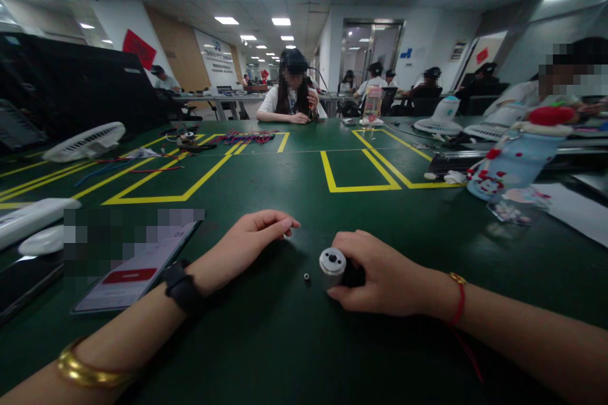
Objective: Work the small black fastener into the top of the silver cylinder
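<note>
A: What writing can be read?

B: None legibly; a red band is seen on the phone (137, 266) at lower left, its text too small.

A: How is the held part shown?

B: A short metal cylinder (332, 264) with a round, silvery, holed face is gripped upright at lower centre by the closed fingers of the right hand (384, 275). A tiny dark ring (306, 277) lies just beside it on the green counter (285, 342). The left hand (251, 240) rests curled, fingertips pinched on something small and pale; what it is cannot be told.

Green table (304, 354), small nut (306, 277)
</note>
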Tool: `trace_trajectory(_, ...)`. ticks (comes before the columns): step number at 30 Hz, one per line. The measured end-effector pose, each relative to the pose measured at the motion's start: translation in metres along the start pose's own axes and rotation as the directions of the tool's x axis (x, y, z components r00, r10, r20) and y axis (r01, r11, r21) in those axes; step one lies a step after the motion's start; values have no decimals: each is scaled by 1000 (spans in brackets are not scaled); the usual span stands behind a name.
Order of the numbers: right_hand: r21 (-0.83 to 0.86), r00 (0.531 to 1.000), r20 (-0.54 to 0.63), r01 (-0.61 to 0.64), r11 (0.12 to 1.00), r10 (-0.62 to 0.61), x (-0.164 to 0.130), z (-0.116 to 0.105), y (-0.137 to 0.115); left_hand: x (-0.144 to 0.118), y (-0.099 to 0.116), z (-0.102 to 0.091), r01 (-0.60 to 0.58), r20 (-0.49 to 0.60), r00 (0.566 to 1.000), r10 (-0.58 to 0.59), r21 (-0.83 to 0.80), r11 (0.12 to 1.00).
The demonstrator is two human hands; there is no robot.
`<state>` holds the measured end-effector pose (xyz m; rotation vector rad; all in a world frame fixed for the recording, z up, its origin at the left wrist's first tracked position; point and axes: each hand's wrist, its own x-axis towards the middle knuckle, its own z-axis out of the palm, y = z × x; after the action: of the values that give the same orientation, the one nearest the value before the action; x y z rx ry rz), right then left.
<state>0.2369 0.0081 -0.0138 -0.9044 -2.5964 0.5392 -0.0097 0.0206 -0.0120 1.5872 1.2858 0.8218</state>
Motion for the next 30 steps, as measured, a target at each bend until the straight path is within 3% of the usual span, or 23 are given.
trace_trajectory(4,-5,1000,-2,3,1000,-3,0,1,1,0,1,-3,-10,31,999,9,40,999)
trace_trajectory(6,-5,1000,-5,4,1000,-4,0,1,1,0,3,-5,-79,134,989,64,114,990)
trace_trajectory(9,1,1000,-3,10,1000,-10,0,3,2,-4,6,-5,-299,347,916,200,261,918)
trace_trajectory(12,-1,1000,-7,15,1000,-15,0,4,2,-7,8,-1,-406,416,874,251,341,848)
trace_trajectory(16,-9,1000,-9,11,1000,-11,0,4,2,-8,9,6,-398,381,886,263,335,854)
trace_trajectory(20,-12,1000,-14,10,1000,-10,0,3,2,-11,17,14,-322,210,938,275,237,917)
trace_trajectory(24,14,999,-11,40,999,-40,0,3,3,-19,27,25,-336,73,942,329,162,928)
trace_trajectory(30,-1,999,-23,36,999,-36,0,6,5,-25,32,35,-333,89,942,323,124,935)
